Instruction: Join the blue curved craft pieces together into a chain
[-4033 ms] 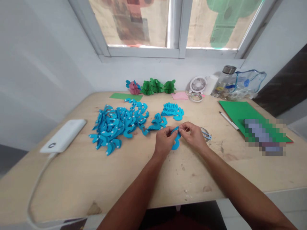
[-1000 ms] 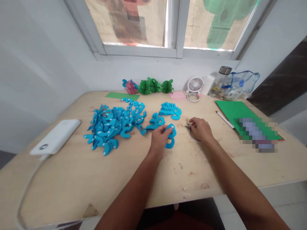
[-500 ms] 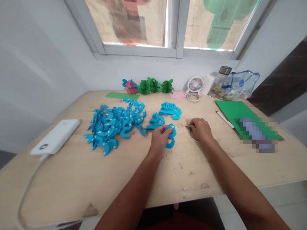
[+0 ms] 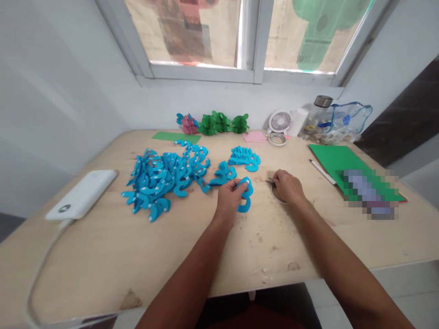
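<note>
My left hand [image 4: 230, 197] is closed, pinching a wavy blue paper cutout [image 4: 244, 205] at its top, where a small white square shows near my thumb. My right hand [image 4: 288, 185] is closed around what looks like tweezers [image 4: 270, 182]; only their thin dark tips stick out to the left. Beneath that hand lies a white tape roll [image 4: 276, 196], partly covered by it. Left of my left hand is a big heap of blue paper cutouts [image 4: 164, 173], many bearing white squares. Two smaller blue groups, a near one [image 4: 222, 173] and a far one [image 4: 244, 156], lie beyond my hands.
Green paper flowers [image 4: 221, 122] and a pink one [image 4: 189, 124] line the wall. A small fan [image 4: 280, 122], another tape roll [image 4: 276, 139] and a bottle [image 4: 317, 116] stand at the back. Right: a pen [image 4: 322, 172] and green sheet [image 4: 338, 160]. Left: a white power bank [image 4: 82, 194].
The whole view has shifted very slightly. Both hands keep their places, the left on the blue cutout and the right over the tape roll.
</note>
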`<state>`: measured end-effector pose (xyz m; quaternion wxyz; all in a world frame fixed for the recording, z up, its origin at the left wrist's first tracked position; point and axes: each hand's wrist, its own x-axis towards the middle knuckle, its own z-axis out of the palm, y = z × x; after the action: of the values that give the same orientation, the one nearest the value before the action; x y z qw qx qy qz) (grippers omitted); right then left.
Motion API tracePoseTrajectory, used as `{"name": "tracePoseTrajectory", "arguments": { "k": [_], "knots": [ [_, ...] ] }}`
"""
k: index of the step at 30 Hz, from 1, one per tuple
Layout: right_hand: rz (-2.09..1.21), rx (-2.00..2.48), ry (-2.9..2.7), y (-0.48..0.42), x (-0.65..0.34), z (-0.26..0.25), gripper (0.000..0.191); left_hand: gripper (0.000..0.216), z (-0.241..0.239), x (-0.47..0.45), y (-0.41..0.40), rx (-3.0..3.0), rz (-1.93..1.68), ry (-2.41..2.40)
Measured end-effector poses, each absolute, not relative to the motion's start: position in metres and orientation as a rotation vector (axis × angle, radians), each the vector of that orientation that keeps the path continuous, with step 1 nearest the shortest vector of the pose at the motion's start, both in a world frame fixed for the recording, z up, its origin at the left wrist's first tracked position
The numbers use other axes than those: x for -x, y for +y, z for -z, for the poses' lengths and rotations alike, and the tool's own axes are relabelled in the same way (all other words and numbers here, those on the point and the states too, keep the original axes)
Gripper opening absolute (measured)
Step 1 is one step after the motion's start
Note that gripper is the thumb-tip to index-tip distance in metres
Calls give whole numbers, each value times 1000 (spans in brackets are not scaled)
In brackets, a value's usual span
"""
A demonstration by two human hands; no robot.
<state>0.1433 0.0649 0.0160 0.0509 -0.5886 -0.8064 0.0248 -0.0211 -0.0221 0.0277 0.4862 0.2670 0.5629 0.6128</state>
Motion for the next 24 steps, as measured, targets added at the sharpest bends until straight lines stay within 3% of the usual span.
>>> {"name": "tracePoseTrajectory", "arguments": {
  "k": [9,18,24],
  "knots": [
    [-268,1701,-2190,66,-149,-17,11,19,-25,22,-21,-667,-1502,1369],
    [-1321,958,-1899,55,-136,-22,16,22,-31,24,-20,-551,-1567,1338],
    [-1570,615,-2041,34,-129,-42,14,19,-31,27,-18,-418,-1699,1312]
  ]
}}
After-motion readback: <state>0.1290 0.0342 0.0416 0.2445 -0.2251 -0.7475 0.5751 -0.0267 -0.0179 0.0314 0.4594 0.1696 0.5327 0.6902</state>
